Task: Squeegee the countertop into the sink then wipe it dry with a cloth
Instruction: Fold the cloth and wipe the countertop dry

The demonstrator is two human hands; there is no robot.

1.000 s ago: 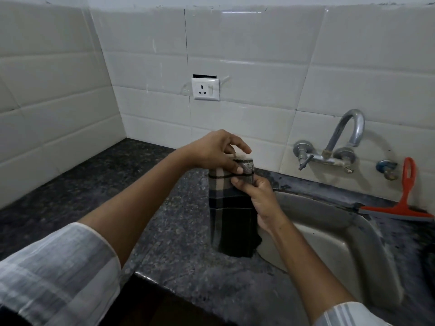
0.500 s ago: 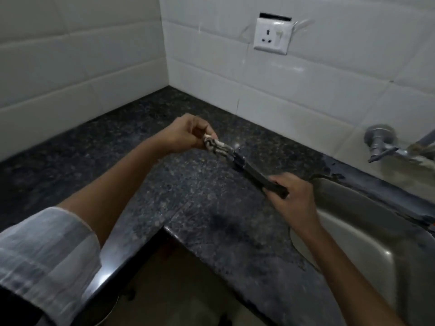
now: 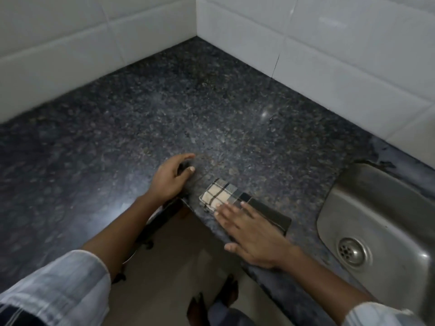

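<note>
Countertop [image 3: 211, 118]: dark speckled stone is filling the corner between two white tiled walls [image 3: 329, 50], running along both of them, with an inner front edge meeting at a corner near the hands.
Sink [image 3: 386, 217]: a steel basin is sitting sunk into the countertop at the right, its round drain showing near the bottom right.
Cloth [image 3: 237, 201]: a folded checked cloth, pale at its left end and dark at its right, is lying flat on the countertop near the front edge, just left of the sink.
Right hand [image 3: 253, 234]: it is lying palm down on the cloth with the fingers straight and spread, fingertips reaching the pale end and the thumb sticking out over the front edge.
Left hand [image 3: 170, 177]: it is resting on the countertop just left of the cloth, apart from it, fingers loosely curled and holding nothing.
Sleeves: pale striped sleeves [image 3: 58, 288] are covering both upper forearms.
Floor: a beige floor [image 3: 171, 267] is showing below the counter edge.
</note>
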